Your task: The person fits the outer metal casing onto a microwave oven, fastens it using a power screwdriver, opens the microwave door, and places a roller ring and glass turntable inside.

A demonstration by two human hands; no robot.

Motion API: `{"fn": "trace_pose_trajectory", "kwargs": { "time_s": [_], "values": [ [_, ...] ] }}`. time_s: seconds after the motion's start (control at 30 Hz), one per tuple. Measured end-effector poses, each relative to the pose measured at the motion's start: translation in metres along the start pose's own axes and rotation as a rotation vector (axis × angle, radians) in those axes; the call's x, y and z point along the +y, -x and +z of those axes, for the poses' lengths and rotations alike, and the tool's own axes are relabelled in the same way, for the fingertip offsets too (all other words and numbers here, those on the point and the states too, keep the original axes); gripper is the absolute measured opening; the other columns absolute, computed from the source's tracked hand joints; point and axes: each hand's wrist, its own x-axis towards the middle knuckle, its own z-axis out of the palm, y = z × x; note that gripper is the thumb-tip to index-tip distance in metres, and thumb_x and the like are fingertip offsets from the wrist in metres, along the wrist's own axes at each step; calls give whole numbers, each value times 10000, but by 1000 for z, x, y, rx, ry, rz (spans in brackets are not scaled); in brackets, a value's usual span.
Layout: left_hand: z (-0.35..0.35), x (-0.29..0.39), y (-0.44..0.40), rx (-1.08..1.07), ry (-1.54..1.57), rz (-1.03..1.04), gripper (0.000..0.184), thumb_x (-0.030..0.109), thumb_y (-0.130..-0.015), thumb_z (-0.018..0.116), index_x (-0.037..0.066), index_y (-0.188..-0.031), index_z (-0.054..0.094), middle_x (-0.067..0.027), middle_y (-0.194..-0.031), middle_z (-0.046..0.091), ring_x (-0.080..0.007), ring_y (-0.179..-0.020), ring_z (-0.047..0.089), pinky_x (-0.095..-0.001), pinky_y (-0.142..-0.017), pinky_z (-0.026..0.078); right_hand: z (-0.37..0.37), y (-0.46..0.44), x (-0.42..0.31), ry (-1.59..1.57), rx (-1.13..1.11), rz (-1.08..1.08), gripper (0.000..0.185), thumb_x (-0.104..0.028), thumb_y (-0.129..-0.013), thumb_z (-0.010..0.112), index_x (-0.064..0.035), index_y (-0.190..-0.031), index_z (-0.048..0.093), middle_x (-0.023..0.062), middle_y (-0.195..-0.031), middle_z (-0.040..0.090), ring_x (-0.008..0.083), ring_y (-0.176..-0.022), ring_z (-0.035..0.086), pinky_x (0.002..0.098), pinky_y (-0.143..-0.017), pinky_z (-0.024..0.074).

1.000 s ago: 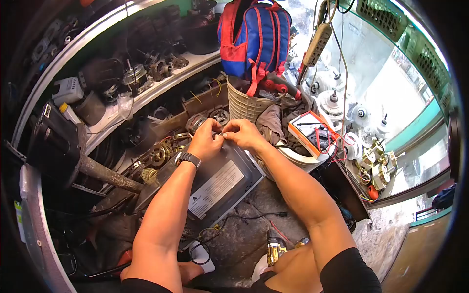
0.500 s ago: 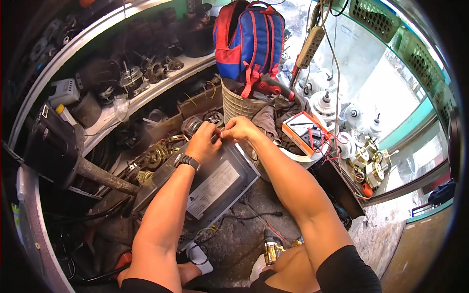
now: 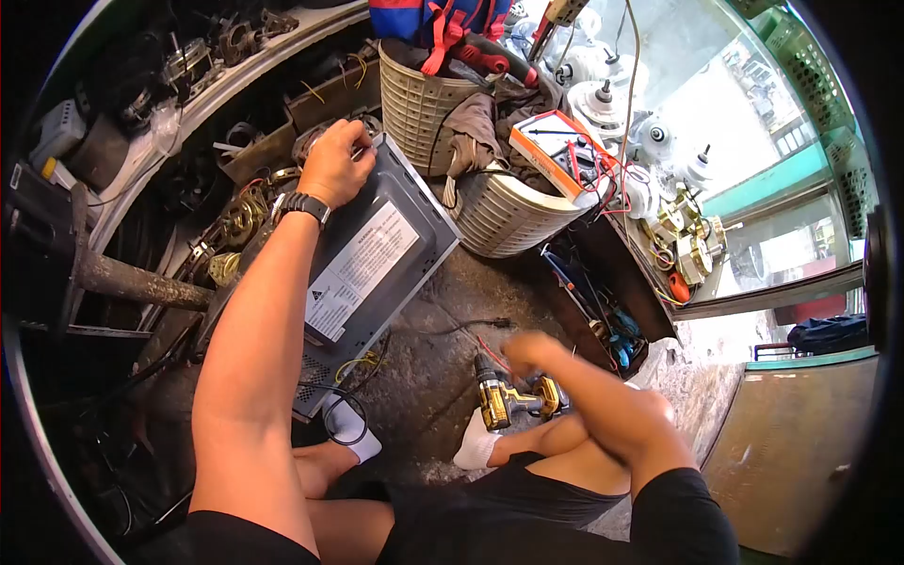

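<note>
The blurred right hand [image 3: 535, 355], its fingers' grip impossible to tell, has left the left hand [image 3: 333, 164] for a spot near a yellow drill [image 3: 493, 403], while the left's curled fingers, any held item hidden, remain at the grey metal casing [image 3: 414, 218] beneath them, a ribbed basket [image 3: 414, 105] rightward.

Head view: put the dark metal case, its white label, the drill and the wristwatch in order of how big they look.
1. Dark metal case
2. White label
3. Drill
4. Wristwatch

This is apparent size only; the arm partly covers the case.
</note>
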Motion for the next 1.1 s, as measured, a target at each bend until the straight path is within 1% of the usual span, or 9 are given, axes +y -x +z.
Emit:
{"fn": "trace_pose_trajectory", "kwargs": {
  "time_s": [0.03, 0.1, 0.23, 0.3, 0.5, 0.57, 0.67, 0.83, 1.1],
  "values": [
    [-1, -1, -3, 12, -14, 11, 124, 63, -829, 715, 22, -877, 608, -144, -890, 621, -323, -857, 647, -384, -778, 561, 50, -8, 5, 73, -174, 91, 586, -387, -705, 897, -89, -1176, 717, 158, -1031, 757, 341, -1000, 721, 481, -858, 571],
    [-2, 1, -3, 28, -19, 20, 143, 75, -817, 737, 34, -862, 607, -141, -863, 610, -315, -814, 642, -379, -747, 547, 148, -42, 29, -122, 59, 3, 834, -279, -622, 950, -71, -1302, 515, 180, -1204, 683, 396, -1113, 674, 513, -870, 558],
    [-2, -2, -3, -16, 23, -28, 157, 103, -817, 737, 48, -886, 607, -158, -904, 602, -371, -889, 627, -426, -785, 516, 204, -54, 29, -180, 409, -63, 687, -178, -758, 785, -22, -1302, 394, 287, -1273, 594, 454, -1128, 648, 520, -897, 548],
    [-3, -1, -2, 1, 38, -49, 166, 87, -817, 751, 37, -879, 606, -122, -882, 606, -273, -809, 624, -363, -736, 528, 200, -41, 28, -199, 476, -80, 766, -220, -781, 747, -10, -1400, 350, 279, -1277, 566, 469, -1132, 630, 513, -928, 528],
    [-9, 4, -3, -58, 121, -136, 188, 87, -798, 750, 33, -892, 596, -142, -937, 613, -343, -900, 635, -408, -805, 522, 87, 56, 27, -245, 576, -146, 589, -252, -817, 749, -46, -1333, 555, 207, -1237, 647, 352, -1110, 670, 484, -945, 529],
    [-11, 6, -4, -66, 130, -163, 182, 90, -791, 743, 32, -886, 599, -139, -942, 613, -340, -909, 635, -410, -811, 521, 33, 113, 24, -707, 429, -190, 547, -194, -778, 806, -43, -1267, 615, 116, -1047, 713, 213, -940, 697, 393, -852, 569],
    [-11, 4, -5, -75, 122, -141, 167, 96, -782, 724, 26, -877, 605, -137, -946, 606, -329, -929, 629, -412, -820, 515, -22, 166, 3, -1034, 724, -380, 410, -249, -850, 820, -69, -1184, 666, 41, -912, 717, 116, -854, 658, 334, -807, 554],
    [-13, 7, -6, -89, 127, -146, 162, 94, -785, 715, 25, -881, 604, -139, -947, 604, -333, -930, 627, -416, -813, 513, -145, 187, -49, -1142, 774, -445, 352, -366, -917, 758, -47, -1044, 678, 45, -873, 714, 134, -800, 657, 306, -790, 533],
    [-7, 1, -2, -40, 121, -119, 166, 88, -779, 703, 28, -897, 602, -139, -949, 599, -320, -889, 621, -393, -791, 520, -231, 136, -73, -1244, 798, -465, 447, -269, -847, 817, -50, -1211, 676, 9, -1032, 684, 115, -903, 599, 313, -804, 499]
  ]
}}
